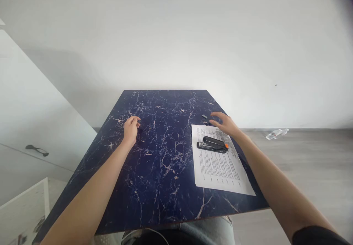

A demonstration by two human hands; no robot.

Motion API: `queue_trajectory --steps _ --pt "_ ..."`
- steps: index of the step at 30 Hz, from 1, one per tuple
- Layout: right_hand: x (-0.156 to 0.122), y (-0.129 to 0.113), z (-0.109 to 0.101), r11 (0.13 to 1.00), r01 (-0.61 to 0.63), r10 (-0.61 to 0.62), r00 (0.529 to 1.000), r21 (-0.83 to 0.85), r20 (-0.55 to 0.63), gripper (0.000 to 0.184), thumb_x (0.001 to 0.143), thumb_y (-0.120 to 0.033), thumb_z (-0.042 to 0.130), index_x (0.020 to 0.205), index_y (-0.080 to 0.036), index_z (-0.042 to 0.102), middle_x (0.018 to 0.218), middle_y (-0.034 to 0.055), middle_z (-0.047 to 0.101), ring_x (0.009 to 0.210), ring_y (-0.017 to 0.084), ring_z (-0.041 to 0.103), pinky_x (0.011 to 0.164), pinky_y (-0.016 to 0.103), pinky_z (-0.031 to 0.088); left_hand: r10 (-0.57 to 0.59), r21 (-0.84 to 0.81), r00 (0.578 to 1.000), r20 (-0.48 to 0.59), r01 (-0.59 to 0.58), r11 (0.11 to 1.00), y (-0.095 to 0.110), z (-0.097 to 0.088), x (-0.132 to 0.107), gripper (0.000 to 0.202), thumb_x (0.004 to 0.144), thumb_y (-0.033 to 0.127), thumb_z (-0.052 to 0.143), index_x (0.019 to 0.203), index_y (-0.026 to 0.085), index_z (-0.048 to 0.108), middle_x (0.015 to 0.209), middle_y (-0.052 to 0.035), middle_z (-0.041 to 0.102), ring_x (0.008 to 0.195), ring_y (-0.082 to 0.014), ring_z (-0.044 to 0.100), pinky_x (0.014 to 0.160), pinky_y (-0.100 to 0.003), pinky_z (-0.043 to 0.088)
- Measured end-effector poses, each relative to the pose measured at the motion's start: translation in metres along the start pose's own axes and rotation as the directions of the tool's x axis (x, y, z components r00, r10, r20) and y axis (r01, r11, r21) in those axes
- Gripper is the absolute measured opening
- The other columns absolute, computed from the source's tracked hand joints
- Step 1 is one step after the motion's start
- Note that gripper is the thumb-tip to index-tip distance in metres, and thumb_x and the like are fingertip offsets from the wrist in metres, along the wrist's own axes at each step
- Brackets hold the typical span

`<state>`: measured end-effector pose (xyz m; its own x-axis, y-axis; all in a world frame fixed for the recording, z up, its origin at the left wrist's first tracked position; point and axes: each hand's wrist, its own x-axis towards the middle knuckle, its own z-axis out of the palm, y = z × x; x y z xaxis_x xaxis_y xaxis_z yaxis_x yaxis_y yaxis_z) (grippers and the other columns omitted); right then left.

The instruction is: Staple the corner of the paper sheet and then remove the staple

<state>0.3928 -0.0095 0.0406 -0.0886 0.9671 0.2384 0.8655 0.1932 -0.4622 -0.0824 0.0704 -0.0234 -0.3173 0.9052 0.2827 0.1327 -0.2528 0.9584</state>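
Note:
A black stapler (213,144) with an orange part at its right end lies on a printed sheet of paper (217,179), at the right side of the blue marbled table (165,186). Just beyond the paper is a small grey strip (204,116), which looks like a row of staples. My right hand (224,123) hovers beside this strip, thumb and fingers apart with nothing between them. On the left half of the table, my left hand (131,128) is loosely closed, its fingers curled inward, and no object shows in it.
The table's far edge meets a white wall (171,35). At left stands a white cabinet with a dark handle (37,150). A crumpled clear plastic item (277,133) lies on the grey floor to the right. My legs (204,232) are under the near edge.

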Motion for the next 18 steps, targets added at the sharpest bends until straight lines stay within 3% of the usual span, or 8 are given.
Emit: queue_trajectory --steps 2,4,7,10,13,15,18 --pt "0.016 0.003 0.017 0.993 0.075 -0.062 0.987 -0.089 0.146 0.069 0.099 -0.065 0.048 0.153 -0.022 0.051 0.166 0.0148 0.037 0.150 0.035 0.038 0.121 0.050 0.034 -0.012 -0.030 1.000 -0.004 0.011 0.999 0.001 0.000 -0.001 0.017 0.084 0.028 0.057 0.078 0.020 0.071 0.069 -0.0010 0.061 0.063 -0.0141 0.057 0.060 -0.024 0.041" --pt "0.024 0.005 0.035 0.980 0.131 -0.087 0.959 -0.151 0.268 0.074 0.100 -0.066 0.045 0.161 -0.025 0.040 0.172 0.0118 0.021 0.157 0.035 0.024 0.126 0.052 0.023 -0.037 -0.073 0.999 -0.021 0.035 0.997 0.003 -0.002 -0.001 0.015 0.083 0.028 0.060 0.077 0.019 0.070 0.067 -0.0007 0.061 0.060 -0.0135 0.056 0.059 -0.023 0.041" --pt "0.026 0.016 0.058 0.954 0.170 -0.090 0.947 -0.245 0.310 0.077 0.099 -0.067 0.042 0.164 -0.026 0.035 0.173 0.0143 0.017 0.158 0.037 0.017 0.128 0.058 0.010 -0.067 -0.161 0.998 0.017 0.068 0.985 0.009 -0.016 0.004 0.014 0.083 0.028 0.063 0.076 0.018 0.069 0.062 -0.0001 0.058 0.055 -0.0124 0.054 0.054 -0.023 0.038" --pt "0.028 0.032 0.073 0.944 0.188 -0.113 0.956 -0.270 0.272 0.075 0.100 -0.066 0.041 0.164 -0.026 0.037 0.172 0.0173 0.019 0.158 0.039 0.016 0.126 0.062 0.012 -0.093 -0.286 0.996 -0.010 0.087 0.954 0.014 -0.042 0.018 0.014 0.082 0.027 0.065 0.072 0.018 0.063 0.055 0.0038 0.046 0.048 -0.0093 0.045 0.051 -0.023 0.033" --pt "0.030 0.035 0.077 0.937 0.201 -0.131 0.961 -0.285 0.245 0.072 0.102 -0.065 0.042 0.162 -0.025 0.040 0.167 0.0235 0.028 0.157 0.040 0.021 0.121 0.061 0.025 -0.221 -0.526 0.969 -0.111 0.131 0.840 0.018 -0.065 0.030 0.022 0.083 0.024 0.062 0.066 0.020 0.050 0.052 0.0093 0.025 0.042 -0.0064 0.027 0.050 -0.023 0.028" --pt "0.031 0.028 0.077 0.932 0.198 -0.121 0.960 -0.304 0.253 0.073 0.103 -0.065 0.041 0.162 -0.024 0.040 0.167 0.0251 0.028 0.156 0.042 0.022 0.119 0.061 0.028 -0.273 -0.631 0.952 -0.136 0.129 0.765 0.018 -0.071 0.033 0.025 0.084 0.023 0.061 0.065 0.020 0.045 0.053 0.0097 0.021 0.043 -0.0062 0.022 0.051 -0.024 0.028" --pt "0.034 0.008 0.083 0.924 0.186 -0.085 0.951 -0.333 0.297 0.076 0.103 -0.068 0.033 0.166 -0.026 0.030 0.172 0.0190 0.015 0.157 0.043 0.016 0.121 0.069 0.018 -0.295 -0.655 0.947 -0.131 0.140 0.742 0.015 -0.066 0.033 0.024 0.086 0.022 0.061 0.068 0.020 0.046 0.055 0.0091 0.022 0.044 -0.0064 0.023 0.052 -0.025 0.028"
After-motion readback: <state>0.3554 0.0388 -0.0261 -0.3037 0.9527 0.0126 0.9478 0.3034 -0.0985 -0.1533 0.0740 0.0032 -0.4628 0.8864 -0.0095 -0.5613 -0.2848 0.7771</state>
